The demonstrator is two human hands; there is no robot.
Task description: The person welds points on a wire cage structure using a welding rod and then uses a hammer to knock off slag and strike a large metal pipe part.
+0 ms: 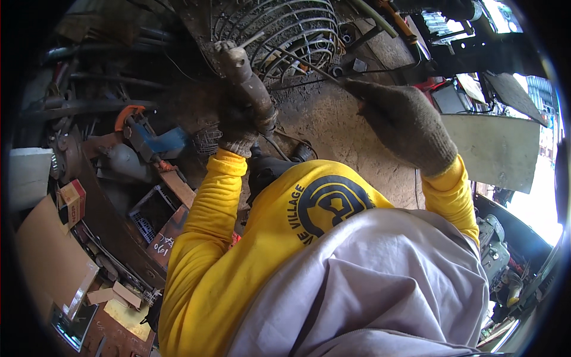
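Grey-gloved left hand [238, 128] has its fingers clamped on a grimy welding holder [250, 86] aimed at the round wire fan guard [279, 35] on the desk, while the gloved right hand [407, 125] pinches a thin rod [303, 64] steady against the wires.

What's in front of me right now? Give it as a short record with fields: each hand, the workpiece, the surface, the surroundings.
left hand: gloved left hand gripping a worn electrode holder, its rod aimed at the grille
right hand: gloved right hand holding a thin metal rod that reaches to the grille
workpiece: round wire grille, lying on the bench
surface: dark, stained workbench
surroundings: blue tool and cardboard box on the left
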